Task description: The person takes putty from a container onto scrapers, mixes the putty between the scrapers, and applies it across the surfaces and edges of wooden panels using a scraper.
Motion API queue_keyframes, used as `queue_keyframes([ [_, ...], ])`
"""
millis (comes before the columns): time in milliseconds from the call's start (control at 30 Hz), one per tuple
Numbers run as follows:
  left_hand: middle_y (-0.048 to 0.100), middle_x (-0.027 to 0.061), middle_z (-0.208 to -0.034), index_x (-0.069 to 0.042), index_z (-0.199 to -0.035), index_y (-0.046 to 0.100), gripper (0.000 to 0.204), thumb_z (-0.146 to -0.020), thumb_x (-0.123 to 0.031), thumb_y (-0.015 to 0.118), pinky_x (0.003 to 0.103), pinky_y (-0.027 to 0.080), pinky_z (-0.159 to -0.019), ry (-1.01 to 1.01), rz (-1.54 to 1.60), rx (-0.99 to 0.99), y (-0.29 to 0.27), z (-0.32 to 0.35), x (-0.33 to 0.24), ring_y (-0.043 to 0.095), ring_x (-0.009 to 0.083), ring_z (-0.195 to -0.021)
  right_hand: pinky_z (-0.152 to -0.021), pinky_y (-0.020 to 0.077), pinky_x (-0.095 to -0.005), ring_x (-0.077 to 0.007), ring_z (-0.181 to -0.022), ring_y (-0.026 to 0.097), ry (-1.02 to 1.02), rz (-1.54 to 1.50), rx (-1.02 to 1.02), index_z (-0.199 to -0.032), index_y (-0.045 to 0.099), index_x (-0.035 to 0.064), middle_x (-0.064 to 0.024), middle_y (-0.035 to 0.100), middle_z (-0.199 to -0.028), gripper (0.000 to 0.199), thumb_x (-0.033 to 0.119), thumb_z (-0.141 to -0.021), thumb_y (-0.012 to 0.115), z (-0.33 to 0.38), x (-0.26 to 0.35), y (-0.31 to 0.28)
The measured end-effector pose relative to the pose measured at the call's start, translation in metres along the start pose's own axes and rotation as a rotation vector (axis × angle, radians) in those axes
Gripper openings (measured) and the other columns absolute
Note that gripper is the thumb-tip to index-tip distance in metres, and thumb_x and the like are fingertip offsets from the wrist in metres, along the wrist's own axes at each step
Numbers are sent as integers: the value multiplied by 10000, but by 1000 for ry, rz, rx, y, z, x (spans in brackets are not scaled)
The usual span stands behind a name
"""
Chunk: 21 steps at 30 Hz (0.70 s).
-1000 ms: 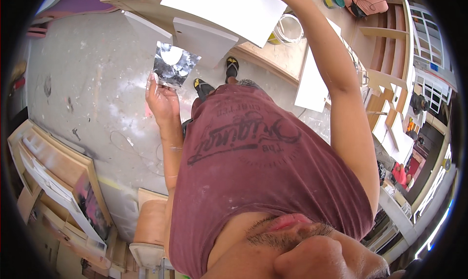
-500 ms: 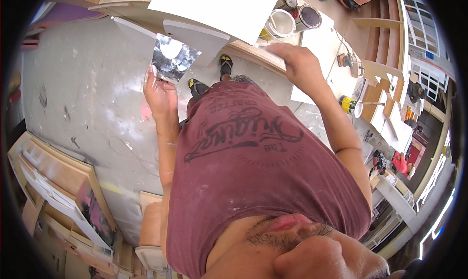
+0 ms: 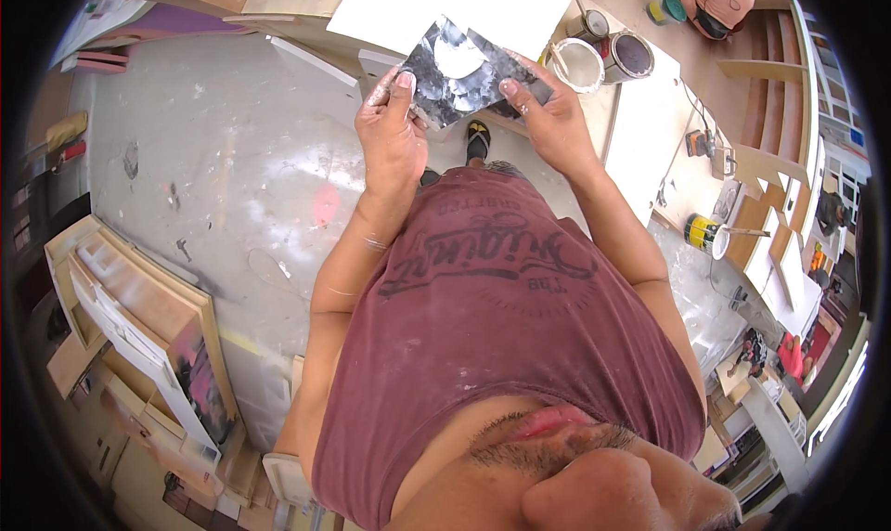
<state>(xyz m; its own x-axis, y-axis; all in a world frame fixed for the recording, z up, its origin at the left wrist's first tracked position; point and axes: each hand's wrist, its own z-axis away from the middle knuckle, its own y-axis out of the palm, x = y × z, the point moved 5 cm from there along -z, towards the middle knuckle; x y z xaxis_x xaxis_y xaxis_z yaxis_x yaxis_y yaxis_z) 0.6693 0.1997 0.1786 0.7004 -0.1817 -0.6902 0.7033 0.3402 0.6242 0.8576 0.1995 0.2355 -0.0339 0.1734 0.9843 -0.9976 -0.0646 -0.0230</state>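
Gripping the lower left edge of a square sheet (image 3: 434, 87) smeared black, grey and white, the left hand (image 3: 392, 127) has its thumb pressed on the upper face; a broad white patch (image 3: 457, 60) lies on that face. The right hand (image 3: 555, 118) pinches a darker sheet (image 3: 498, 64) between thumb and fingers, and the two sheets meet or overlap in front of the body; which of the two cannot be told. White residue is noted on the fingers of both hands. Just beyond the right hand stands an uncovered white tub (image 3: 587, 70) of pale, off-white material, with a stick (image 3: 559, 59) leaning in it. Beside it is a dark-rimmed can (image 3: 633, 58) with greyish, dark contents, and behind both a smaller can (image 3: 595, 23), whose greyish contents are not clearly visible. Farther to the right, a yellow can (image 3: 703, 234) is tilted in view, its inside whitish, with a long handle projecting from its mouth. A green container (image 3: 670, 9) sits near a crouching person (image 3: 716, 6); its contents cannot be made out.
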Motion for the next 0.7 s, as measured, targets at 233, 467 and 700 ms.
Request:
queue_keyframes([
  [233,635,109,-1069,30,-1142,535,218,-958,-81,504,340,518,-890,13,178,29,-23,-14,-12,630,191,-1005,-833,509,-262,-128,-921,635,113,173,189,-1241,566,-29,-100,679,-1032,408,246,-944,612,-22,-11,-41],
  [467,617,151,-1191,31,-1212,522,328,-990,-166,383,401,470,-963,-160,206,0,-59,-38,3,598,250,-1100,-672,501,-250,-144,-777,641,165,-390,-343,-1100,624,56,-29,669,-936,312,283,-892,667,-95,-50,-160],
  [700,656,127,-1081,11,-1125,560,288,-967,-151,381,385,510,-897,-239,311,32,-55,-44,25,639,240,-1014,-494,418,-260,-85,-674,610,372,-598,-224,-952,621,148,38,654,-796,138,277,-909,648,-132,-118,-175],
])
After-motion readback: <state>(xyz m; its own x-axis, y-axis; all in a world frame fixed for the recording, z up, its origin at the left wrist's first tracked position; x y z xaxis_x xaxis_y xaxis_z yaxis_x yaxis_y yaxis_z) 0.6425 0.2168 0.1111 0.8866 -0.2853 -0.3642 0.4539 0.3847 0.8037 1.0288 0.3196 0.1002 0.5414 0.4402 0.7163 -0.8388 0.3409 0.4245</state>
